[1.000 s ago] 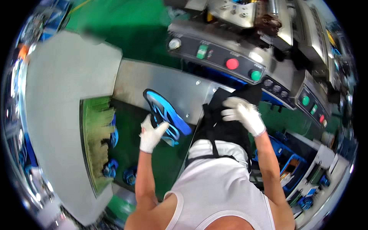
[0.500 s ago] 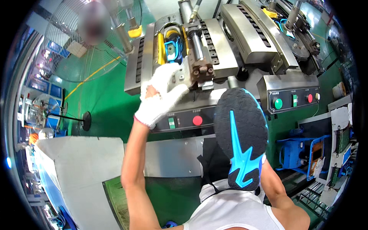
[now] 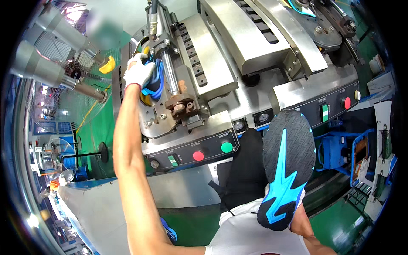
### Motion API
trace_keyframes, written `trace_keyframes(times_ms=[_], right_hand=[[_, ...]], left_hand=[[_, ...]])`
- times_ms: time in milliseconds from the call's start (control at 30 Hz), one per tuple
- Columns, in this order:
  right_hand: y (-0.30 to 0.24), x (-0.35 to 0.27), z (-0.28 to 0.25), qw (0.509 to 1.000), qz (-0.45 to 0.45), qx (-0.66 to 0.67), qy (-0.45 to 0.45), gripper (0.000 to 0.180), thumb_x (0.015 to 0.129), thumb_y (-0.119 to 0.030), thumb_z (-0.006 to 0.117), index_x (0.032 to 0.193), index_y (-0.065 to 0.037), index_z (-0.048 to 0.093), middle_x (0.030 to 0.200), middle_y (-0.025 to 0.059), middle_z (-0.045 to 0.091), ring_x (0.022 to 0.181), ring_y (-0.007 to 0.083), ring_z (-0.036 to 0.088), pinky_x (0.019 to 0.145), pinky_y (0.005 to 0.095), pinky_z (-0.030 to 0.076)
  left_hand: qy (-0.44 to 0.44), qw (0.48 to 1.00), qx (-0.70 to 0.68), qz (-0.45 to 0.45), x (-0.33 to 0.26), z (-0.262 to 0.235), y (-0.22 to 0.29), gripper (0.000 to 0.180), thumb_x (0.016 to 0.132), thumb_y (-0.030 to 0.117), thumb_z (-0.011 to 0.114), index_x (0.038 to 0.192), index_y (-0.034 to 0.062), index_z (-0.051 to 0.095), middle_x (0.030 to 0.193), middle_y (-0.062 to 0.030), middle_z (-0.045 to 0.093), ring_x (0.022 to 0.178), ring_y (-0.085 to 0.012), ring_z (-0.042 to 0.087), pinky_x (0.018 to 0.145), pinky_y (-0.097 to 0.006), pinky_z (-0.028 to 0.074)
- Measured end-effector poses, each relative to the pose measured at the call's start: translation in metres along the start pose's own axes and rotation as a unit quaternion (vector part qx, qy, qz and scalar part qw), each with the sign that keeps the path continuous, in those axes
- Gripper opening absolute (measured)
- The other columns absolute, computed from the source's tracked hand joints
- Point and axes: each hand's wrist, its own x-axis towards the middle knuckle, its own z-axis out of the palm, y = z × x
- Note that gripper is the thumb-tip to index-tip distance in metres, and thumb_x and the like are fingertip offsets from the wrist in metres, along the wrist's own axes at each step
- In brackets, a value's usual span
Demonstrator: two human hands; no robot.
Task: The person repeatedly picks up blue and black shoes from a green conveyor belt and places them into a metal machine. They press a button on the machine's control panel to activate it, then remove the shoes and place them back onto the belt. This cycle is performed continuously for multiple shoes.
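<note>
In my gloved right hand is a shoe, its black sole with a light-blue jagged stripe facing up. Most of that hand is hidden behind the shoe. My left arm stretches forward to the metal press. There, my left hand, in a white glove, is closed on a blue and dark shoe lying in the press's left bay, beside a shiny piston rod. The fingertips are partly hidden.
A control panel with red and green buttons runs along the press's front. Another station with a similar panel stands to the right. Metal cylinders and a yellow pad are at the left. A blue frame stands on the right.
My left hand has moved from the press's front plate farther in, onto the shoe in the bay. The view has shifted, and the shoe in my right hand appears slightly lower and farther right.
</note>
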Motion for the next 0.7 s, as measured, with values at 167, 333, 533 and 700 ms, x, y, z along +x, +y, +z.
trace_keyframes(times_ms=[167,333,533,700], right_hand=[[-0.018,0.002,0.002,0.991,-0.080,0.091,-0.048,0.065,0.089,-0.008,0.067,0.151,0.003,0.049,0.134,0.0210,0.068,0.115,0.0346,0.071,0.103,0.0499,0.058],[-0.022,0.013,0.044,0.959,-0.120,0.188,-0.177,0.069,0.086,-0.003,0.070,0.151,0.003,0.048,0.132,0.0213,0.069,0.114,0.0356,0.072,0.103,0.0514,0.058],[-0.039,0.039,0.110,0.911,-0.341,-0.142,-0.182,0.042,0.089,-0.004,0.069,0.130,0.005,0.063,0.120,0.0147,0.074,0.102,0.0258,0.074,0.099,0.0440,0.058],[-0.087,0.046,0.321,0.904,-0.290,-0.226,-0.220,0.030,0.095,-0.010,0.072,0.123,0.002,0.071,0.112,0.0094,0.076,0.092,0.0142,0.073,0.082,0.0274,0.059]], left_hand=[[0.115,0.982,-0.132,0.064,-0.049,-0.071,-0.024,0.055,0.084,0.029,0.083,0.129,0.0025,0.069,0.127,-0.0180,0.071,0.118,-0.0297,0.068,0.105,-0.039,0.052],[0.275,0.935,-0.222,0.042,-0.219,-0.140,-0.032,0.048,0.084,0.009,0.084,0.128,0.0009,0.067,0.127,-0.0177,0.068,0.120,-0.0298,0.066,0.107,-0.039,0.050],[0.235,0.949,-0.211,-0.006,-0.449,-0.127,-0.079,0.049,0.075,-0.005,0.076,0.121,0.0046,0.064,0.130,-0.0174,0.063,0.120,-0.0338,0.064,0.103,-0.043,0.051],[0.083,0.959,-0.206,-0.176,-0.583,-0.045,-0.115,0.045,0.073,0.000,0.081,0.115,0.0054,0.068,0.119,-0.0166,0.062,0.108,-0.0347,0.066,0.092,-0.043,0.055]])
